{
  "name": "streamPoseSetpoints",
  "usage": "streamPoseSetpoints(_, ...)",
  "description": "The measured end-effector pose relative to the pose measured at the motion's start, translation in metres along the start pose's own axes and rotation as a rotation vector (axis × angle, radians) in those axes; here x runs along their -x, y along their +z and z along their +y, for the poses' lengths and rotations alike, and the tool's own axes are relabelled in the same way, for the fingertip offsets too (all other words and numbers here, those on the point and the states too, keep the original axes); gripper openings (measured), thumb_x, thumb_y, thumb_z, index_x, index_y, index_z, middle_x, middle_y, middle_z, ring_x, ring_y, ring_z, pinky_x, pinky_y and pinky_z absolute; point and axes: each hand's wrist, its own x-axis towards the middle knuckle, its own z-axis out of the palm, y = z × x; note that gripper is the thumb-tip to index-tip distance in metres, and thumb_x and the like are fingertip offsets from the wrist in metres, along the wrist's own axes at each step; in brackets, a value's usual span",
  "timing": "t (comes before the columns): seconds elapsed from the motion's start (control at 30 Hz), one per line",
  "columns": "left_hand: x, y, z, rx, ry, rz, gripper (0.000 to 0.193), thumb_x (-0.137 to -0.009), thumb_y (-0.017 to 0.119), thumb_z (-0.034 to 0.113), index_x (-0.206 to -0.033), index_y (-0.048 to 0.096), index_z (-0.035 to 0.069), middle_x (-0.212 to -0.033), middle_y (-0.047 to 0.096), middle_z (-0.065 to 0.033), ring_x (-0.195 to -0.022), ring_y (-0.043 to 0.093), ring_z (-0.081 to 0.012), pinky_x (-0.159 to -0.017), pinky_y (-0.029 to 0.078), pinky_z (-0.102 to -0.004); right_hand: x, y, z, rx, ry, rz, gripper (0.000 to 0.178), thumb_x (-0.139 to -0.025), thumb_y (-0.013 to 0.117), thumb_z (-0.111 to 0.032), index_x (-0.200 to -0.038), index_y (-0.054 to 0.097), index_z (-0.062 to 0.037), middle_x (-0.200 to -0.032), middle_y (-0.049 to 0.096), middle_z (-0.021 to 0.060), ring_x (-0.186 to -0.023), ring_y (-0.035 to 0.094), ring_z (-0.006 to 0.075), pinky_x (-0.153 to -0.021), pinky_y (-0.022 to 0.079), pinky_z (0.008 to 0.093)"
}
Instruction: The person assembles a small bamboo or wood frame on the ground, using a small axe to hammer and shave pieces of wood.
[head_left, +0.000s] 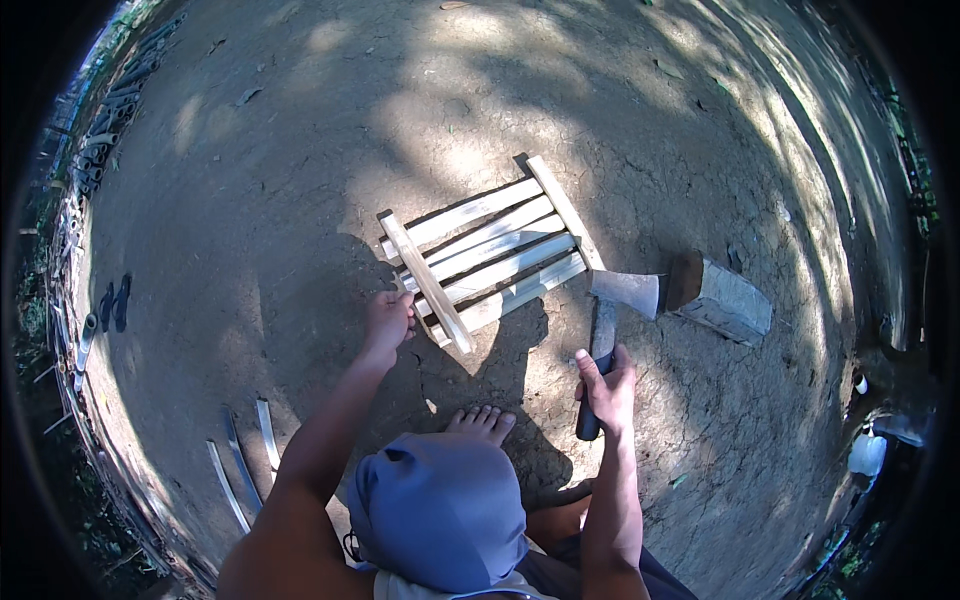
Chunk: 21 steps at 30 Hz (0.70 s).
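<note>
A small slatted wooden frame (510, 263) lies on the ground in front of me, with several pale slats running between two crosspieces. My left hand (388, 325) is closed at the frame's left side, its fingertips against the slat ends by the left crosspiece. My right hand (608, 385) is wrapped round the dark handle of a hatchet (625, 292). The hatchet's metal head is up beside the frame's lower right corner, its broad blade pointing right. Whether the head touches the frame, I cannot tell.
A squared wood block (725, 302) lies just right of the hatchet blade. Several thin strips (228, 485) rest on the ground at lower left. A pile of cut tubes (100, 150) lines the far left edge. A white jug (866, 453) stands at the right. My bare foot (482, 422) is near the frame.
</note>
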Motion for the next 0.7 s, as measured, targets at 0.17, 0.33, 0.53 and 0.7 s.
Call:
streamPoseSetpoints(0.17, 0.056, 0.023, -0.044, 0.068, -0.265, -0.280, 0.050, -0.106, 0.057, 0.054, -0.114, 0.061, 0.004, -0.106, 0.068, -0.0098, -0.097, 0.070, -0.0209, -0.083, 0.060, -0.0387, -0.030, 0.054, -0.048, 0.354, -0.111, -0.137, 0.055, -0.087, 0.061, -0.018, -0.138, 0.055, 0.0012, -0.092, 0.072, 0.0242, -0.084, 0.074, 0.0369, -0.082, 0.058, 0.0459)
streamPoseSetpoints(0.33, 0.057, 0.064, -0.036, 0.585, -0.396, -0.302, 0.063, -0.104, 0.052, 0.065, -0.117, 0.060, 0.004, -0.106, 0.070, -0.0130, -0.096, 0.074, -0.0256, -0.085, 0.064, -0.0436, -0.069, 0.101, -0.077, 0.661, -0.462, -0.380, 0.068, -0.095, 0.066, -0.020, -0.154, 0.037, -0.0031, -0.114, 0.071, 0.0312, -0.109, 0.069, 0.0480, -0.097, 0.056, 0.0516)
streamPoseSetpoints(0.53, 0.036, 0.077, -0.052, 0.811, -0.296, -0.121, 0.069, -0.104, 0.040, 0.072, -0.100, 0.058, 0.006, -0.070, 0.056, -0.0016, -0.052, 0.052, -0.0124, -0.044, 0.041, -0.0287, -0.117, 0.180, -0.080, 0.997, -0.400, -0.559, 0.066, -0.102, 0.061, -0.029, -0.158, 0.035, -0.0057, -0.112, 0.072, 0.0296, -0.107, 0.070, 0.0485, -0.098, 0.056, 0.0548)
streamPoseSetpoints(0.7, 0.043, 0.074, -0.028, 0.632, -0.274, 0.044, 0.063, -0.108, 0.037, 0.068, -0.087, 0.052, 0.010, -0.058, 0.035, 0.0062, -0.043, 0.028, -0.0084, -0.040, 0.023, -0.0290, -0.120, 0.183, -0.094, 0.959, -0.443, -0.620, 0.064, -0.104, 0.053, -0.028, -0.161, 0.033, -0.0079, -0.110, 0.072, 0.0310, -0.102, 0.073, 0.0469, -0.093, 0.057, 0.0540)
